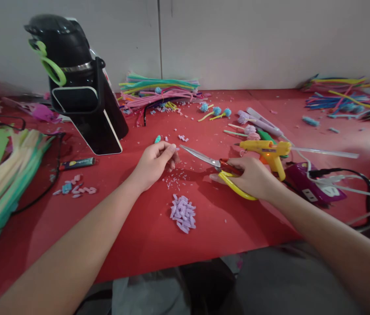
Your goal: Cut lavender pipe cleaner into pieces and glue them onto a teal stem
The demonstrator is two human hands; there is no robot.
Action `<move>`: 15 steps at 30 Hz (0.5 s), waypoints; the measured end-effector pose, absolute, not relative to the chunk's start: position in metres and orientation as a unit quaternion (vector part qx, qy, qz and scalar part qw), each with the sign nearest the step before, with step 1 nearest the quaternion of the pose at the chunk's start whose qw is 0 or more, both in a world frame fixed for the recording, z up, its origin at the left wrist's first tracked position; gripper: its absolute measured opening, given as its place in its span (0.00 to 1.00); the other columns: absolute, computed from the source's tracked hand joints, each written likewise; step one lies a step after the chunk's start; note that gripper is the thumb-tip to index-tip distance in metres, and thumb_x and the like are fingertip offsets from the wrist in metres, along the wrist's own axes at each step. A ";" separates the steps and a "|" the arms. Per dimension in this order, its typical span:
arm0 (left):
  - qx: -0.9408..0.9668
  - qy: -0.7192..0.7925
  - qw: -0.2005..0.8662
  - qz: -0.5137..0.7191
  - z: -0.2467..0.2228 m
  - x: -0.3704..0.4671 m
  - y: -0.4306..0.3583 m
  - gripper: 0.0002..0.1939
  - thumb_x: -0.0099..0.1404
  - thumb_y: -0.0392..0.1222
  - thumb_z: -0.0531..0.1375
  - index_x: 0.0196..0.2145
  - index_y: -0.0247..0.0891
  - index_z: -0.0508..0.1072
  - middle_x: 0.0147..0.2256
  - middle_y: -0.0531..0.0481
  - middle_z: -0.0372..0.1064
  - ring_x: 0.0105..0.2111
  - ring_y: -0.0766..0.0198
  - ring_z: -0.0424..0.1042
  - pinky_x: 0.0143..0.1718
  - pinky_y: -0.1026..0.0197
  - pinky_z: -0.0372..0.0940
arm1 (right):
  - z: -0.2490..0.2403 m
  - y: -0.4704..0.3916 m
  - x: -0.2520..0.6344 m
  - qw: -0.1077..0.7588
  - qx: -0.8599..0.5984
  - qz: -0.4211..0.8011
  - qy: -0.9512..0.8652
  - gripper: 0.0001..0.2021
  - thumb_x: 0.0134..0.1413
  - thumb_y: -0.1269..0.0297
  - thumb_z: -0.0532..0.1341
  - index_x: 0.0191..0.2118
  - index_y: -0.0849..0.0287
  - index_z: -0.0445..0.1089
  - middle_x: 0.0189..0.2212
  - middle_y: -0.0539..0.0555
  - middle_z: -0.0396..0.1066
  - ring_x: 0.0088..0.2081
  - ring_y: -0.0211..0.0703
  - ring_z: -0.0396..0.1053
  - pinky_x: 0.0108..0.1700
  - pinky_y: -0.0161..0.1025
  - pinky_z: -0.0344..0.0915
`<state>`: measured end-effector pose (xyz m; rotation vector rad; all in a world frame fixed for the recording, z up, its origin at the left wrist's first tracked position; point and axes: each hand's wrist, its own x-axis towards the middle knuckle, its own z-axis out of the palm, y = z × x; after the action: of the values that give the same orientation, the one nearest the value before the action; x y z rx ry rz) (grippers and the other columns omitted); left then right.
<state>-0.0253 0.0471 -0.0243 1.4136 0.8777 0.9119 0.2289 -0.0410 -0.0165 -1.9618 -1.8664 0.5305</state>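
My right hand (250, 175) is closed round the red and yellow handles of a pair of scissors (203, 158). The blades point left, with the tips close to my left fingertips. Thumb and forefinger of my left hand (157, 162) are pinched on a small lilac piece of pipe cleaner (177, 148), mostly hidden by the fingers. Below, tiny lilac trimmings (176, 180) are scattered over the red table (224, 236). Nearer to me lies a heap of short lilac pipe cleaner pieces (183, 213). A few more lilac bits (183, 138) lie just beyond the scissor tips.
A yellow glue gun (267, 149) lies beyond my right hand, beside a purple power strip (312, 183) with cables. On the left stand a black bottle (70, 65) and a leaning phone (98, 131). Pipe cleaner bundles (162, 89) lie at the back; more (4, 192) lie left.
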 end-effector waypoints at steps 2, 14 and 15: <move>0.603 0.374 0.586 0.392 -0.024 -0.025 0.047 0.13 0.70 0.47 0.59 0.31 0.36 0.70 0.28 0.51 0.70 0.22 0.72 0.66 0.23 0.67 0.62 | -0.016 -0.041 0.229 0.189 -0.698 0.187 -0.665 0.34 0.42 0.26 0.61 0.22 0.55 0.55 0.21 0.46 0.50 0.25 0.36 0.48 0.27 0.38 0.48; 0.615 0.376 0.575 0.388 -0.024 -0.026 0.048 0.14 0.68 0.50 0.60 0.31 0.37 0.70 0.29 0.49 0.72 0.23 0.71 0.66 0.25 0.66 0.63 | -0.015 -0.043 0.226 0.192 -0.698 0.169 -0.668 0.33 0.43 0.28 0.63 0.21 0.55 0.55 0.19 0.46 0.50 0.24 0.36 0.49 0.24 0.38 0.48; 0.615 0.376 0.574 0.387 -0.024 -0.026 0.048 0.14 0.68 0.50 0.60 0.31 0.37 0.70 0.29 0.49 0.72 0.23 0.71 0.66 0.25 0.66 0.63 | -0.015 -0.042 0.226 0.189 -0.701 0.169 -0.667 0.33 0.43 0.28 0.63 0.21 0.55 0.55 0.19 0.46 0.50 0.24 0.36 0.49 0.24 0.38 0.49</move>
<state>-0.0256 0.0475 -0.0244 1.4419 0.8821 0.9079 0.2261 -0.0424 -0.0153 -1.9704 -1.8742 0.4739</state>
